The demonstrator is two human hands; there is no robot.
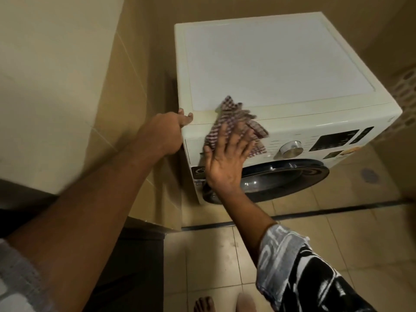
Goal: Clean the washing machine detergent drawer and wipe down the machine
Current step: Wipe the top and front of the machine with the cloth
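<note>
Cream-white, the washing machine (270,64) stands on the tiled floor (337,233) with its left side near the tiled wall (139,91); its detergent drawer (194,147) is at the upper left of the front panel and looks flush with it, though much of it is covered. Across that corner lies a checked cloth (234,122), draped from the front edge of the lid down over the panel; we press it there with our right hand (227,158), palm flat and fingers spread straight, gripping nothing. Our left hand (173,129) holds the machine's front left top corner; its fingertips curl over the edge onto the lid.

Just to the right of the cloth sits a silver dial (292,149), and beyond that a dark display (333,140); below them the round dark door (286,179) is closed, its left part hidden behind our right wrist. A black-and-white patterned sleeve (299,271) covers our right forearm; our bare toes (203,304) show at the bottom edge, on the floor.
</note>
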